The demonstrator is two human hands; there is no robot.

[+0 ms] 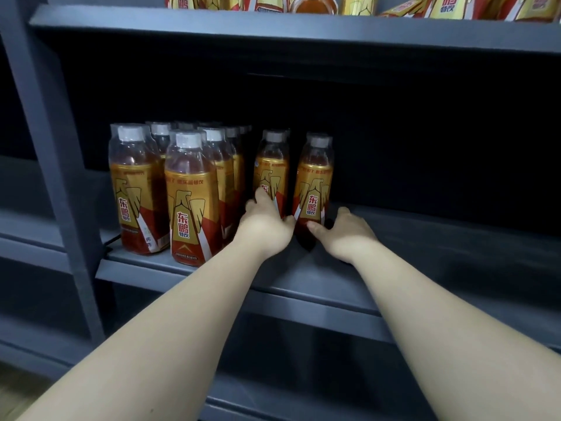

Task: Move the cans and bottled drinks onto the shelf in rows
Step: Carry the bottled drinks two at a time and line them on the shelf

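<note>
Several amber drink bottles with gold and red labels and grey caps stand in rows on the dark grey shelf (394, 238), at its left. My left hand (265, 226) holds the lower part of one bottle (271, 168) in the third column. My right hand (346, 233) wraps round the base of the bottle (315, 177) just to its right, thumb on the front. Both bottles stand upright on the shelf board. The front bottle (191, 202) of the second column stands nearest the shelf edge.
A grey upright post (57, 177) frames the shelf on the left. The shelf above (303, 25) carries more of the same gold and red drinks. The right half of the middle shelf is bare board, with a dark back behind it.
</note>
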